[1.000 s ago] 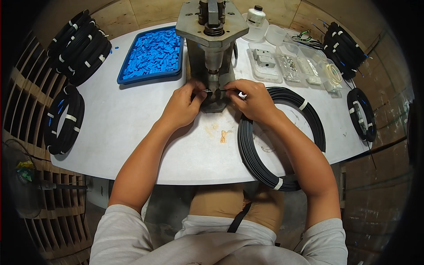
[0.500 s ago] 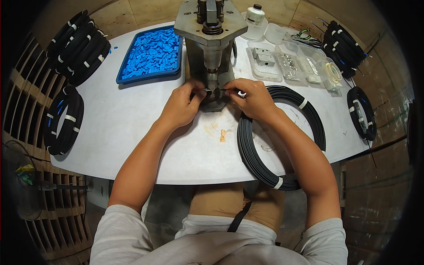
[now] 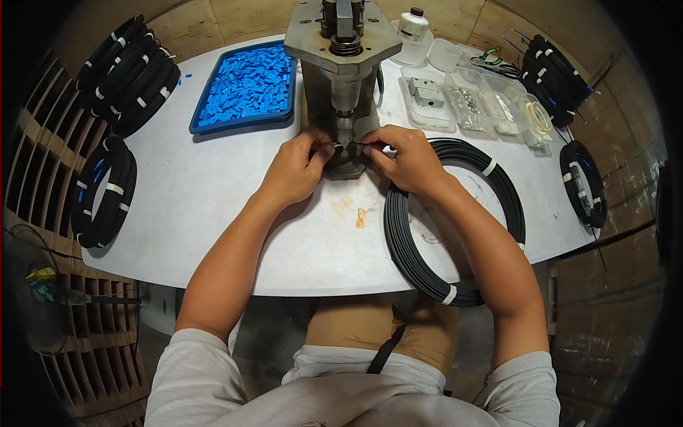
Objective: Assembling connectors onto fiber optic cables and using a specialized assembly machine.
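Over at the far right I see a dark-capped white bottle, a grey metal block and a pale tape roll, with a plywood wall beyond.

I'd call this a small workshop for assembling cable parts. A heavy steel press stands at the middle of the white-topped counter, as on a work bench. Beside it I see a tray heaped with small blue pieces, and clear plastic tubs of hardware. Taped black coils are stacked at the left and right, like stock. Around me are a bare plywood wall and slatted wooden racking or pallets.
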Demonstrator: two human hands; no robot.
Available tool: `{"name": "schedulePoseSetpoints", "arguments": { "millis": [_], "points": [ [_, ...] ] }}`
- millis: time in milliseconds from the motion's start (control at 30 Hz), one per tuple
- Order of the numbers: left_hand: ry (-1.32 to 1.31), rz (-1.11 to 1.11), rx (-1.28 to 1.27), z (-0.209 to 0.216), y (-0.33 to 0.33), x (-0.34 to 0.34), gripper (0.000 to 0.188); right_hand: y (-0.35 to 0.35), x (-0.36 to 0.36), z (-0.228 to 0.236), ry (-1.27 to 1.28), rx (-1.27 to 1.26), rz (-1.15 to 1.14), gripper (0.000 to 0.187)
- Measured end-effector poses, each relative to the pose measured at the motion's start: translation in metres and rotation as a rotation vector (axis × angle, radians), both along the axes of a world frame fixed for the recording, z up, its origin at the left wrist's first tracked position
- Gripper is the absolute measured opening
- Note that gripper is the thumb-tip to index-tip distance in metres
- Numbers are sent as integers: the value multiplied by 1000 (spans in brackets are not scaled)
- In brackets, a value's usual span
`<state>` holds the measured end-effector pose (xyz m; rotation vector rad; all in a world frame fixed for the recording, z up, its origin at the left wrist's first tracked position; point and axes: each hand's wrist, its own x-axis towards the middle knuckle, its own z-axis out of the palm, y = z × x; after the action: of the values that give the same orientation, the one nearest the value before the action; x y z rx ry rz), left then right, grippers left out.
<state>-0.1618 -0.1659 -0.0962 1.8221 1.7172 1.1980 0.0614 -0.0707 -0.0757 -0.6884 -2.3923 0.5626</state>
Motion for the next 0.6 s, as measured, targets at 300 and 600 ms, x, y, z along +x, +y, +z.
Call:
{"name": "schedulePoseSetpoints", "arguments": {
  "millis": [300, 600],
  "points": [
    [-6, 2, -20, 2, 0, 0, 21, 0, -2, -1, -49, 43, -33, 16],
    [4, 21, -39, 5, -1, 3, 20, 2, -1, -2, -18, 58, -29, 14]
  ]
}}
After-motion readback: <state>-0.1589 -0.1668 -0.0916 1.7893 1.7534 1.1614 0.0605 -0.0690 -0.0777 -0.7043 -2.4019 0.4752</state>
